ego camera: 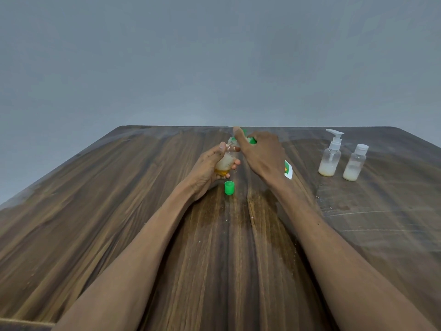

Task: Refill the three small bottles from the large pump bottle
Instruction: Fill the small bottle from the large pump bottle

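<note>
My left hand (210,167) is wrapped around a small clear bottle (225,163), tilted, with foamy white and amber liquid in its bottom. My right hand (260,154) covers the large pump bottle; only its green pump head (251,140) and a strip of its white-and-green label (288,169) show. The green pump head sits right at the small bottle's open mouth. A loose green cap (229,187) stands on the table just in front of my left hand. Two more small clear bottles stand at the right: one with a white pump (332,155), one with a white flip cap (356,163).
The dark wooden table (143,211) has a wet-looking stain down its middle and pale scuffs on the right. Its far edge lies just behind my hands. A grey wall fills the background.
</note>
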